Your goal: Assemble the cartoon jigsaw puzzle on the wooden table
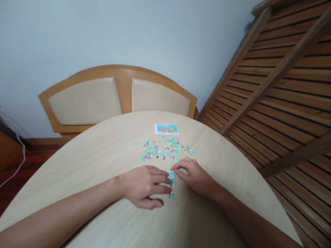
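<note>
And here are the fingers: the left hand [144, 182] has them spread, tips resting on the left edge of a small joined puzzle section [171, 178], thumb held apart on the near side. Across from it, the right hand [192, 175] brings thumb and forefinger tips together at the section's upper right corner; whether a piece sits between them, I cannot tell. The section lies between the hands, turquoise with a white patterned patch.

Just beyond, loose puzzle pieces [172, 144] scatter in turquoise, pink and yellow. Past those lies a picture card [167, 129], pink and yellow cartoon figures on turquoise, any lettering too small to read. All of it rides on the pale, curved bench [108, 151]. Behind, a padded wooden backrest [126, 89]; off right, a leaning slatted wooden frame [284, 75].
</note>
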`<action>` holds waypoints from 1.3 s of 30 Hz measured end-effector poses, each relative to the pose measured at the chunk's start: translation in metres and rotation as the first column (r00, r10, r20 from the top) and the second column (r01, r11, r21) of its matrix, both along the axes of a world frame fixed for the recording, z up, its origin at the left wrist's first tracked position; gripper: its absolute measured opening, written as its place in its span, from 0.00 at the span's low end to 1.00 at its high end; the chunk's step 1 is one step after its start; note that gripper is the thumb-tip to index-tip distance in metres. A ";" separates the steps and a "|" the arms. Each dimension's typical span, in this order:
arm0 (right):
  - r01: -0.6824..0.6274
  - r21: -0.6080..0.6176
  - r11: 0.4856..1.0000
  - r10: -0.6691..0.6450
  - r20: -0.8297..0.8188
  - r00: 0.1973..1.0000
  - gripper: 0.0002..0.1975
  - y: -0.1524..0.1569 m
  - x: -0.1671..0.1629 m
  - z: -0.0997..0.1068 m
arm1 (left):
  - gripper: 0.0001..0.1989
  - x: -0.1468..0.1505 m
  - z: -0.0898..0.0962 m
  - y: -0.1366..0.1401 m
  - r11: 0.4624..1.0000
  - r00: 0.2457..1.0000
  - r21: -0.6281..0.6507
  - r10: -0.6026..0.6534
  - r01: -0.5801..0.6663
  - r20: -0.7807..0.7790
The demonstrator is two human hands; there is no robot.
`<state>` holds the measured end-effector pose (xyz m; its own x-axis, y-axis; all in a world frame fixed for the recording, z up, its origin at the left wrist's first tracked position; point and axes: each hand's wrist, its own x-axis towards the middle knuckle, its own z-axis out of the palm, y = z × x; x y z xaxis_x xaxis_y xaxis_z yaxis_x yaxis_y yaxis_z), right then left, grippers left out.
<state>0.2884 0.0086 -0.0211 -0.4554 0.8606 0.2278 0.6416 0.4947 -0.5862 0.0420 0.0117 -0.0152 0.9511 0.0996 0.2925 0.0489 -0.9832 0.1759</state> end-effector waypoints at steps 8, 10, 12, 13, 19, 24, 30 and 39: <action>-0.011 0.064 0.998 0.006 0.072 0.997 0.04 0.000 -0.001 -0.001 | 0.18 0.000 0.001 0.000 1.000 1.000 -0.001 0.004 -0.004 -0.016; -0.015 0.074 0.997 0.009 0.080 0.997 0.04 0.000 -0.001 -0.001 | 0.18 0.000 0.001 -0.001 1.000 1.000 -0.001 0.004 -0.004 -0.024; -0.022 0.080 0.997 0.016 0.086 0.996 0.03 0.000 0.000 -0.001 | 0.18 0.000 0.001 -0.001 1.000 1.000 -0.002 0.006 -0.006 -0.025; -0.026 0.082 0.996 0.019 0.088 0.996 0.03 0.000 0.000 -0.001 | 0.18 0.000 0.001 0.000 1.000 1.000 -0.003 0.008 -0.008 -0.024; -0.047 0.088 0.995 0.039 0.094 0.995 0.03 0.001 0.000 -0.003 | 0.18 0.000 0.001 -0.001 1.000 1.000 -0.011 0.008 -0.009 -0.012; -0.068 0.110 0.992 0.054 0.123 0.991 0.04 0.002 0.002 -0.003 | 0.17 0.000 0.002 -0.001 1.000 1.000 -0.018 0.015 -0.015 -0.005; -0.102 0.138 0.985 0.083 0.137 0.987 0.07 0.002 0.005 -0.002 | 0.17 -0.001 0.002 0.002 0.999 0.999 -0.021 0.038 -0.038 -0.030; -0.188 0.122 0.975 0.163 0.194 0.967 0.09 0.000 0.008 0.003 | 0.14 -0.003 0.000 0.006 0.998 0.998 -0.012 0.061 -0.061 -0.004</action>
